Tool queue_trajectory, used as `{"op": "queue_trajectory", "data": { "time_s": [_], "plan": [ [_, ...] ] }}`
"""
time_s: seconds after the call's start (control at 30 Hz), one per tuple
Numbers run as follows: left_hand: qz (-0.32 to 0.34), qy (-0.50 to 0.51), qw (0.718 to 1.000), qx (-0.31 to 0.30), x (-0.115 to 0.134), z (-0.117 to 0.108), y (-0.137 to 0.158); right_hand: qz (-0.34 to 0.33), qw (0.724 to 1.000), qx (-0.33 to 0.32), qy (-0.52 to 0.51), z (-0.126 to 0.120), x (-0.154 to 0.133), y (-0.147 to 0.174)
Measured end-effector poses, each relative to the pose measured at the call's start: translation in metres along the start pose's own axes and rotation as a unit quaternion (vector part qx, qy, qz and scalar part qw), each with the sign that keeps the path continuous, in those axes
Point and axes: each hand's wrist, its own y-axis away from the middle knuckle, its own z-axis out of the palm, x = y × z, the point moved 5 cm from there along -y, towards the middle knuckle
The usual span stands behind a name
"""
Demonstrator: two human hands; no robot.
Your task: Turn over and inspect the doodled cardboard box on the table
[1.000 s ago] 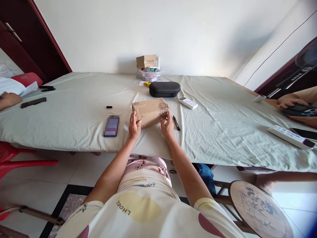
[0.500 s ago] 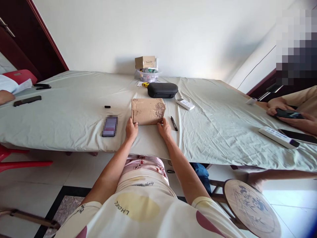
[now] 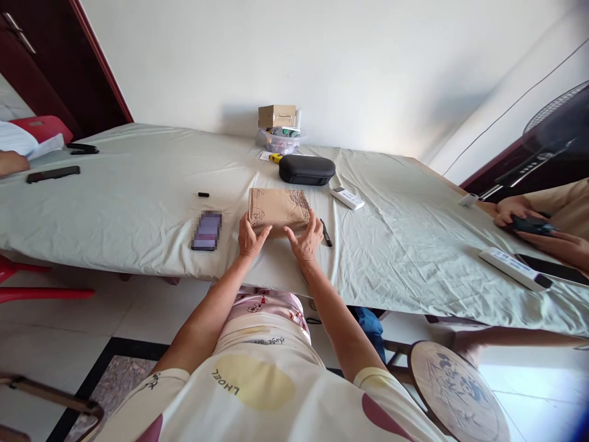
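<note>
A small cardboard box with dark scribbled drawings on it is between my hands, near the table's front edge. My left hand grips its left side, thumb pointing inward along the near face. On the opposite side my right hand holds the box the same way, fingers around the right edge. Both hands' outer fingers are partly hidden by the box. Close by my right hand lies a black marker pen, and a black cap rests to the left of the box.
A phone lies left of my hands. Behind the box are a black case, a white box-like device and a plastic tub topped by another carton. At right, a person's hands hold a dark object; a stool stands below.
My hands have slid further around the box's sides, and the thumbs now lie across its near face. The box appears tilted slightly differently. The view has shifted a little.
</note>
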Motion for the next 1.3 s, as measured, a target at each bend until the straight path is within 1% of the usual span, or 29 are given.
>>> {"op": "queue_trajectory", "data": {
  "time_s": [0.1, 0.3, 0.37, 0.5, 0.57, 0.67, 0.77, 0.83, 0.9, 0.93, 1.0, 1.07, 1.13, 1.2, 1.3],
  "plan": [
    [-0.024, -0.015, 0.999, 0.015, 0.000, 0.001, 0.003, 0.022, 1.000, -0.013, 0.017, 0.004, -0.009, 0.004],
    [-0.044, -0.024, 0.997, 0.054, 0.006, 0.000, 0.007, 0.041, 0.999, 0.007, -0.005, 0.003, -0.010, 0.004],
    [-0.054, -0.027, 0.997, 0.054, 0.007, 0.001, 0.007, 0.039, 0.999, 0.014, -0.022, -0.001, -0.007, 0.003],
    [-0.084, -0.031, 0.995, 0.036, 0.003, 0.002, 0.005, 0.020, 0.998, 0.018, -0.065, -0.005, -0.004, 0.001],
    [-0.085, -0.036, 0.995, 0.027, 0.002, 0.000, 0.003, 0.007, 0.996, 0.016, -0.093, -0.006, -0.003, -0.001],
    [-0.062, -0.060, 0.996, 0.019, 0.004, -0.005, 0.000, -0.004, 0.992, 0.023, -0.122, -0.006, -0.003, -0.002],
    [-0.009, -0.108, 0.994, -0.006, 0.014, -0.008, 0.000, -0.003, 0.991, 0.028, -0.129, -0.007, -0.001, -0.003],
    [0.053, -0.124, 0.990, -0.048, 0.025, -0.005, 0.003, 0.004, 0.990, 0.024, -0.142, -0.006, 0.001, -0.003],
    [0.117, -0.119, 0.981, -0.097, 0.036, 0.003, 0.009, 0.010, 0.987, 0.021, -0.159, -0.007, 0.003, -0.004],
    [0.139, -0.115, 0.977, -0.117, 0.040, 0.007, 0.012, 0.010, 0.986, 0.023, -0.165, -0.008, 0.003, -0.004],
    [0.161, -0.113, 0.970, -0.143, 0.044, 0.014, 0.017, 0.006, 0.985, 0.029, -0.172, -0.011, 0.003, -0.003],
    [0.160, -0.115, 0.969, -0.148, 0.043, 0.017, 0.019, -0.011, 0.985, 0.021, -0.173, -0.012, 0.000, -0.001],
    [0.149, -0.114, 0.973, -0.136, 0.038, 0.016, 0.018, -0.047, 0.984, -0.006, -0.170, -0.011, -0.007, 0.003],
    [0.131, -0.109, 0.979, -0.112, 0.033, 0.012, 0.015, -0.107, 0.978, -0.040, -0.174, -0.007, -0.019, 0.009],
    [0.119, -0.096, 0.984, -0.089, 0.029, 0.006, 0.013, -0.200, 0.955, -0.100, -0.195, 0.000, -0.038, 0.020]
  ]
}}
